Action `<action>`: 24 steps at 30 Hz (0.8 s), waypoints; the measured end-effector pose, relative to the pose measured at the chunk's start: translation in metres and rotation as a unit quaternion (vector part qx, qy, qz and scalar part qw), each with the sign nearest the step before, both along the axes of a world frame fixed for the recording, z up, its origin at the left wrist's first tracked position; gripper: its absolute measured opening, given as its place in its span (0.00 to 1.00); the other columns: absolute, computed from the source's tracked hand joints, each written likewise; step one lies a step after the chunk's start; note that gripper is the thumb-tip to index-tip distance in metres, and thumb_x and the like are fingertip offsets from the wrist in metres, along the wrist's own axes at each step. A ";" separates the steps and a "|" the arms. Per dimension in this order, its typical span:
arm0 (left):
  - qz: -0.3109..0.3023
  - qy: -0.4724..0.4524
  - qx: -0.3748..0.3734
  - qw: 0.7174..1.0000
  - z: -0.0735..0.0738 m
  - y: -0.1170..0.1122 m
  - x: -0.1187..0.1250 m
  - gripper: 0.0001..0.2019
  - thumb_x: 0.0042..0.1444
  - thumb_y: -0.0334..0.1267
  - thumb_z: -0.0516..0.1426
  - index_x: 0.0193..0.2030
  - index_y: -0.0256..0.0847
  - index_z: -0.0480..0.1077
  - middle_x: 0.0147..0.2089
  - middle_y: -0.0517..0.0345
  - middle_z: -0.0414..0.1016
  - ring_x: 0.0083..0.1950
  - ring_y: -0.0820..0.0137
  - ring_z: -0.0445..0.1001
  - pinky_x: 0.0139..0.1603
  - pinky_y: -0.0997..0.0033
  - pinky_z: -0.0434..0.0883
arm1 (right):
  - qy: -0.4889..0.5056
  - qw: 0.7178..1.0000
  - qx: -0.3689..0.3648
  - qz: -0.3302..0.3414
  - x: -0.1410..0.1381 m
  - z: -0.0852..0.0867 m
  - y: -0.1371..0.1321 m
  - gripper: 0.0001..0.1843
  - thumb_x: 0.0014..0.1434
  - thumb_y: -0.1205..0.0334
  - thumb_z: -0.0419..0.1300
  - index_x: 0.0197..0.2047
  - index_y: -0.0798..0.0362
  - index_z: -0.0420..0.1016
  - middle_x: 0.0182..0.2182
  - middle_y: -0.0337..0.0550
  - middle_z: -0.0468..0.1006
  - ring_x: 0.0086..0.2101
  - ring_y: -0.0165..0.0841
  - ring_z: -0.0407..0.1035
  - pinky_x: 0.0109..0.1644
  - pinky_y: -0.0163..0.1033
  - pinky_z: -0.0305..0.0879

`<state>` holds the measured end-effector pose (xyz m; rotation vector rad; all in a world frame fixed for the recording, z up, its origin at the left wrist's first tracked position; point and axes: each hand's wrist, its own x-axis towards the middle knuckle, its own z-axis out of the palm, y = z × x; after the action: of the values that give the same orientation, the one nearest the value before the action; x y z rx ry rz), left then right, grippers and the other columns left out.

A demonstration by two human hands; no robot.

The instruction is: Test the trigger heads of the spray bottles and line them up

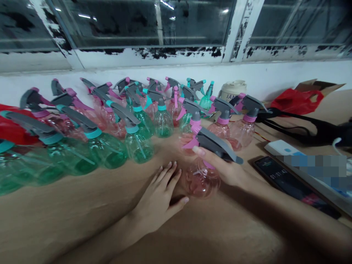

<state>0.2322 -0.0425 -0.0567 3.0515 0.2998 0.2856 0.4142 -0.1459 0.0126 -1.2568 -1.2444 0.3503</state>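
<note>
My right hand [220, 161] is closed around the neck of a pink spray bottle [202, 181], its thumb against the grey and pink trigger head. The bottle's clear pink body is at the tabletop; I cannot tell whether it touches. Left of it my left hand [165, 190] lies palm down on the wooden table [115, 216], fingers stretched out and holding nothing. Just beyond the hands are a green spray bottle [139, 145] with a teal collar and another pink spray bottle [242, 132]. My right hand's lower fingers are partly hidden behind the held bottle.
Several green and pink spray bottles [107, 148] stand in rows at the left and back. To the right lie a phone [294, 187] showing a timer, a white box [286, 146], a black strap [302, 124] and a red plastic bag [291, 101]. A beige container [233, 88] stands by the wall.
</note>
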 end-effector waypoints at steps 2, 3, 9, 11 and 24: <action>0.000 -0.004 0.000 1.000 0.000 0.000 0.000 0.33 0.63 0.55 0.51 0.66 0.32 0.55 0.69 0.42 0.52 0.70 0.54 0.49 0.65 0.49 0.56 | 0.003 1.000 0.002 0.010 0.000 0.001 0.000 0.07 0.55 0.57 0.63 0.37 0.48 0.74 0.32 0.36 0.77 0.33 0.31 0.70 0.42 0.39 0.66; 0.000 -0.006 -0.001 1.000 0.000 0.000 0.000 0.33 0.63 0.55 0.51 0.66 0.33 0.55 0.69 0.43 0.52 0.70 0.54 0.49 0.65 0.49 0.56 | 0.004 1.000 0.002 0.015 -0.001 0.002 0.000 0.06 0.55 0.58 0.63 0.36 0.48 0.73 0.34 0.36 0.77 0.34 0.32 0.70 0.43 0.39 0.66; -0.001 -0.003 -0.005 1.000 -0.001 -0.001 0.000 0.33 0.63 0.55 0.51 0.66 0.32 0.55 0.69 0.42 0.52 0.70 0.54 0.49 0.66 0.50 0.54 | -0.005 1.000 0.003 0.002 -0.001 0.002 0.000 0.06 0.55 0.57 0.63 0.34 0.48 0.72 0.31 0.35 0.76 0.32 0.31 0.69 0.40 0.39 0.66; -0.002 -0.009 -0.007 1.000 -0.001 0.000 0.000 0.33 0.63 0.55 0.51 0.66 0.34 0.54 0.69 0.43 0.52 0.70 0.54 0.48 0.66 0.49 0.54 | -0.007 1.000 0.003 0.003 0.000 0.002 0.000 0.06 0.55 0.57 0.63 0.34 0.48 0.72 0.32 0.35 0.77 0.33 0.31 0.70 0.42 0.39 0.66; -0.003 -0.012 -0.010 1.000 -0.001 0.000 0.000 0.32 0.63 0.55 0.51 0.67 0.35 0.53 0.69 0.43 0.52 0.70 0.54 0.48 0.66 0.49 0.54 | -0.009 1.000 -0.002 0.015 -0.001 0.000 -0.001 0.04 0.55 0.59 0.63 0.34 0.48 0.73 0.33 0.37 0.78 0.37 0.34 0.72 0.46 0.41 0.68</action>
<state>0.2319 -0.0424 -0.0574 3.0263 0.2894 0.3172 0.4132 -0.1465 0.0130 -1.2479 -1.2790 0.3630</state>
